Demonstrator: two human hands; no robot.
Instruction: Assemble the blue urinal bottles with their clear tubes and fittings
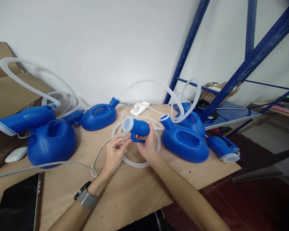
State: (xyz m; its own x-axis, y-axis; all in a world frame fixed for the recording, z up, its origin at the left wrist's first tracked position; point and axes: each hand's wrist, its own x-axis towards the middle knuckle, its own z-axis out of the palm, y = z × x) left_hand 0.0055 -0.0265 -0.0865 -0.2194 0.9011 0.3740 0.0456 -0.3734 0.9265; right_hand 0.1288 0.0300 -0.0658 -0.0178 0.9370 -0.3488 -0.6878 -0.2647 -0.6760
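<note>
My right hand [148, 142] is wrapped around a blue urinal funnel [141, 127], a short wide tube with a handle under it. A translucent white cap [128, 124] covers its mouth, which points left. Below the cap, by the end of the handle, the thumb and forefinger of my left hand [114, 152] pinch a small whitish piece that looks like the cap's strap; my fingers hide most of it. Behind and beneath both hands, a translucent hose [140, 164] lies coiled on the table. Just to the right stands a blue urinal bottle [184, 144] with an uncapped neck.
Another blue bottle [98, 117] stands at the back left, a further one [51, 142] at far left with a capped funnel [31, 120] on top. A power strip [139, 109], cables and a dark tablet [16, 202] lie on the table [135, 199]. A blue rack [214, 93] rises at right.
</note>
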